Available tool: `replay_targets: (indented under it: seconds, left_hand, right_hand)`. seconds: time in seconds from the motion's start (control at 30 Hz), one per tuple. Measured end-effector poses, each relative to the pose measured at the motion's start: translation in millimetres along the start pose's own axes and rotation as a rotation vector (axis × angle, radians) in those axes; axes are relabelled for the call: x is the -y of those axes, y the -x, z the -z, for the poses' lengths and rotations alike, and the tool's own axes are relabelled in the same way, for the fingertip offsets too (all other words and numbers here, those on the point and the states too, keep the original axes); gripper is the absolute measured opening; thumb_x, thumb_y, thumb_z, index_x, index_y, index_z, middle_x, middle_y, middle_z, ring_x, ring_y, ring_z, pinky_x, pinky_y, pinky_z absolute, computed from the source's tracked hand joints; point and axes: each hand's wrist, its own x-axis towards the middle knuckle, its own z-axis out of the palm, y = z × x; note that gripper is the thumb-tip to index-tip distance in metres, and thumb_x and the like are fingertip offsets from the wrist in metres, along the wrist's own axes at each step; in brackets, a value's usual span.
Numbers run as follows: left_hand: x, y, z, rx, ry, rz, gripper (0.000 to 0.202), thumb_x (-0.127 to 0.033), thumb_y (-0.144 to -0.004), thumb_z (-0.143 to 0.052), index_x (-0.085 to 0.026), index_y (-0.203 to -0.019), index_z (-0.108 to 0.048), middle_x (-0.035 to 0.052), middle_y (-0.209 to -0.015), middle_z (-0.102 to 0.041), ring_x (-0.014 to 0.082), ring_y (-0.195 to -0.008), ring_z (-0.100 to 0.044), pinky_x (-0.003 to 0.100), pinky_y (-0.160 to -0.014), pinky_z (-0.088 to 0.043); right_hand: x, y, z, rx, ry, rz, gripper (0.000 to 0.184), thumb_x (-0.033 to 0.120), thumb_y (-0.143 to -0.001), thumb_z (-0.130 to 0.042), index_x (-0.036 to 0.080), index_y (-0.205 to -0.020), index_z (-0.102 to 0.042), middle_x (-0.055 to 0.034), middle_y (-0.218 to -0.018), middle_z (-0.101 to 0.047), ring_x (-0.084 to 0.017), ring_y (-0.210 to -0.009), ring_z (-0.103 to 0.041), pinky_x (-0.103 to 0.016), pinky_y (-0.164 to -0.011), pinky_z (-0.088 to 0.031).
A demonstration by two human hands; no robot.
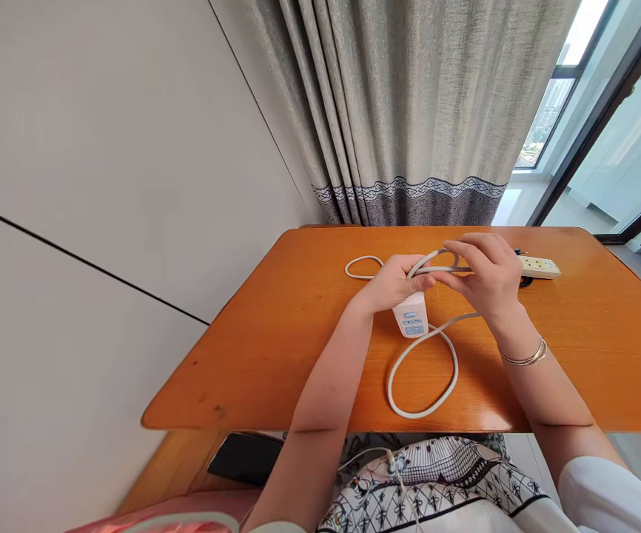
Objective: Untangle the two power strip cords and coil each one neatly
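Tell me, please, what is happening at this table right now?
A person sits at an orange table. The left hand holds a small white device with its white cord, and the right hand pinches a bend of that cord above it. One loop lies on the table. A power strip rests behind the hands.

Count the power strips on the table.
1. The power strip lies at the table's far right, beyond the right hand. The white block under the left hand looks like an adapter; hands may hide more.
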Motion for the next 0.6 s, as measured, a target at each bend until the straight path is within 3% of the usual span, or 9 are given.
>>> replay_targets:
  seconds: [0.13,0.23,0.3,0.43,0.6]
  left_hand:
    - [-6,1,-3.2,0.058,0.157,0.057,0.069,-0.083,-0.075,-0.062,-0.016,-0.062,-0.051,-0.0031,-0.055,-0.047,0.0081,-0.051,-0.044,0.024,-0.053,-0.041]
    - [-4,1,-3.0,0.004,0.299,0.069,0.067,-0.078,-0.078,-0.063,-0.020,-0.057,-0.039,-0.0074,-0.051,-0.036,0.0079,-0.049,-0.047,0.027,-0.062,-0.054]
    - [-2,0,-1.3,-0.028,0.361,0.055,0.068,-0.076,-0.079,-0.065,-0.020,-0.056,-0.034,-0.0087,-0.051,-0.032,0.0072,-0.048,-0.047,0.029,-0.065,-0.058]
    - [1,-1,1.2,-0.048,0.408,0.052,0.066,-0.075,-0.078,-0.067,-0.019,-0.057,-0.039,-0.0089,-0.051,-0.034,0.0060,-0.045,-0.047,0.027,-0.063,-0.059]
    - [0,-1,0.1,-0.023,0.434,0.089,0.057,-0.074,-0.079,-0.068,-0.018,-0.079,-0.054,-0.0113,-0.050,-0.035,0.0074,-0.043,-0.048,0.025,-0.056,-0.057]
  right_hand:
    - [-11,0,3,0.187,-0.130,0.012,0.037,0.052,-0.098,-0.057,0.020,-0.107,-0.074,-0.0090,-0.090,-0.074,-0.021,-0.081,-0.067,-0.031,-0.073,-0.049]
    - [-19,1,5,0.339,-0.249,-0.006,0.036,0.044,-0.103,-0.048,0.020,-0.119,-0.070,-0.0065,-0.085,-0.073,-0.018,-0.074,-0.066,-0.028,-0.067,-0.047]
    - [-21,1,5,0.353,-0.338,-0.050,0.035,0.043,-0.103,-0.050,0.020,-0.121,-0.068,-0.0064,-0.087,-0.074,-0.017,-0.073,-0.066,-0.027,-0.066,-0.048]
    - [-17,-2,5,0.345,-0.512,-0.202,0.023,0.040,-0.098,-0.059,0.020,-0.103,-0.068,-0.0058,-0.086,-0.073,-0.017,-0.073,-0.064,-0.028,-0.067,-0.048]
    - [-1,-10,9,0.381,-0.718,-0.434,0.021,0.037,-0.095,-0.062,0.019,-0.082,-0.063,0.0025,-0.065,-0.056,-0.011,-0.058,-0.047,-0.026,-0.057,-0.037]
